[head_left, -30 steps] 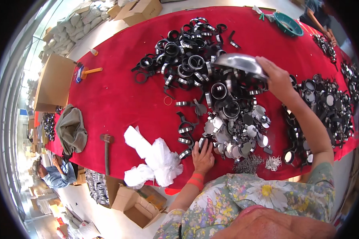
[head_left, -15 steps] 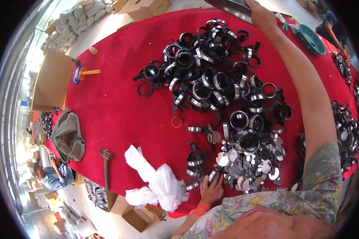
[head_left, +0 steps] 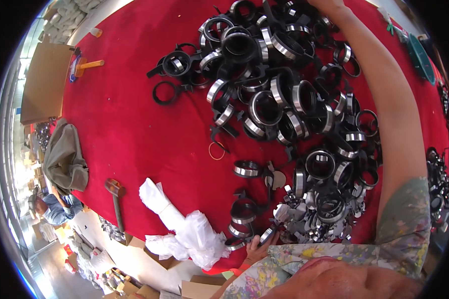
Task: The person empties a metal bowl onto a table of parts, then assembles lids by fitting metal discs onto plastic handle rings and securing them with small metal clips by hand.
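Note:
My left hand [head_left: 256, 250] rests low on the red cloth, its fingers apart. They touch a black ring with a silver band [head_left: 268, 234] at the near edge of the parts. My right arm stretches far forward over the right side, and my right hand [head_left: 328, 5] is cut by the top edge, its fingers hidden. Between the arms lies a big heap of black rings with silver bands [head_left: 265, 108]. Closer to me is a pile of small silver and black pieces [head_left: 314, 224]. A few rings [head_left: 247, 168] lie in a loose column above my left hand.
White plastic bags [head_left: 194, 234] and a hammer [head_left: 115, 199] lie to the left. Farther off are a grey-green cloth [head_left: 65, 154], an orange-handled tool [head_left: 85, 66] and a cardboard box [head_left: 45, 82]. A green basket [head_left: 421, 59] stands far right. Another person [head_left: 60, 207] sits at the left.
The whole view has shifted and come closer to the heap. The dark round pan at my right hand has gone out of view past the top edge. My left hand stays near the same ring.

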{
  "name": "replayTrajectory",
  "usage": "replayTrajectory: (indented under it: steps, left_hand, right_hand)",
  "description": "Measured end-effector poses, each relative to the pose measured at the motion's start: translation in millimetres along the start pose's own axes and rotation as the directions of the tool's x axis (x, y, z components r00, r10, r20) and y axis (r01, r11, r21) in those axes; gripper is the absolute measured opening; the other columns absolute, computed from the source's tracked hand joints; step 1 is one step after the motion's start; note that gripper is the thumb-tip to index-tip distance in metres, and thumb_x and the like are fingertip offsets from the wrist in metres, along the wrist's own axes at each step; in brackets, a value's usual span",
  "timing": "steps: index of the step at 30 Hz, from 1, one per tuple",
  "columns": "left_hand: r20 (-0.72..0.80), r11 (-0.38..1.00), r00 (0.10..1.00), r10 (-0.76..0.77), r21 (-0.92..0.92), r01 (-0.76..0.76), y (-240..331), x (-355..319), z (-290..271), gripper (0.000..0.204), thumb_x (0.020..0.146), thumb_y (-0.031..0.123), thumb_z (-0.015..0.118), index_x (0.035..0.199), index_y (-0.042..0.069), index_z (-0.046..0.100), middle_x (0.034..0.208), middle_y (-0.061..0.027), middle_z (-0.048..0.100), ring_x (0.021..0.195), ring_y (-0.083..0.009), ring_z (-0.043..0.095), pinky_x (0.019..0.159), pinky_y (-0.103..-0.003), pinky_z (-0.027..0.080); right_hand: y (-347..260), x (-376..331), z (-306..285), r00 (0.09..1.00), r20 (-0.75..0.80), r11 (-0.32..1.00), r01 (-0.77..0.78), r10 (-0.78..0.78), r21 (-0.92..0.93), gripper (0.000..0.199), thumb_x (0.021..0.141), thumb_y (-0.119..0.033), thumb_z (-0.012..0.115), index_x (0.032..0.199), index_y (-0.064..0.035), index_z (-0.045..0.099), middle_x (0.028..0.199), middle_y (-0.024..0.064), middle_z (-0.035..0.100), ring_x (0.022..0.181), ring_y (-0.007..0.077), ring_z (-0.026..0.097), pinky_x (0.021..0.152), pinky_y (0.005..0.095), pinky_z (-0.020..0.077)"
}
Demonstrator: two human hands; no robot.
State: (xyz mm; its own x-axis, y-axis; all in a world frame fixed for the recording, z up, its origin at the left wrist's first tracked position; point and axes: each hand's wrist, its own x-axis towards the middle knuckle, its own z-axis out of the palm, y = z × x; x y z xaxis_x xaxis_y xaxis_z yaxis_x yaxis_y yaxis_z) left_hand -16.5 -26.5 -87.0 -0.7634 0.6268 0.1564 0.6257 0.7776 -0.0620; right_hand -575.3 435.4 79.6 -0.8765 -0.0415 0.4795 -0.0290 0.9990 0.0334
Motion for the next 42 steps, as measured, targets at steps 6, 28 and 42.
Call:
replayTrajectory:
  steps: [6, 28, 42]
  left_hand:
    - [-0.021, 0.981, 0.999, -0.048, -0.19, 0.043, -4, 20, -9, 0.047, 0.077, 0.03, 0.06, 0.124, 0.031, 0.068, 0.135, 0.0115, 0.055, 0.128, -0.032, 0.036, 0.094, -0.041, 0.037]
    - [-0.22, 0.893, 0.952, -0.213, -0.44, 0.098, -8, 27, -9, 0.062, 0.08, 0.032, 0.066, 0.138, 0.012, 0.054, 0.153, -0.0009, 0.041, 0.133, -0.038, 0.039, 0.1, -0.052, 0.037]
    - [-0.169, 0.836, 0.957, -0.235, -0.538, 0.111, -6, 20, 3, 0.046, 0.08, 0.032, 0.068, 0.121, 0.014, 0.061, 0.144, -0.017, 0.046, 0.127, -0.0465, 0.041, 0.106, -0.056, 0.033]
  right_hand:
    - [-38, -41, -55, 0.989, 0.062, 0.991, 0.13, -0.133, 0.037, 0.056, 0.079, -0.01, 0.058, 0.134, -0.0137, 0.054, 0.122, 0.0154, 0.063, 0.107, 0.0338, 0.064, 0.089, 0.0449, 0.0523]
    - [-138, -311, -229, 0.926, 0.158, 0.898, 0.273, -0.343, 0.346, 0.077, 0.073, 0.003, 0.066, 0.144, -0.0196, 0.045, 0.138, 0.0172, 0.054, 0.119, 0.0366, 0.058, 0.094, 0.0473, 0.0504]
    - [-113, -159, -200, 0.902, -0.36, 0.886, 0.354, -0.239, 0.299, 0.055, 0.083, 0.007, 0.047, 0.133, -0.0143, 0.057, 0.128, 0.0126, 0.062, 0.113, 0.0308, 0.063, 0.094, 0.0406, 0.0531]
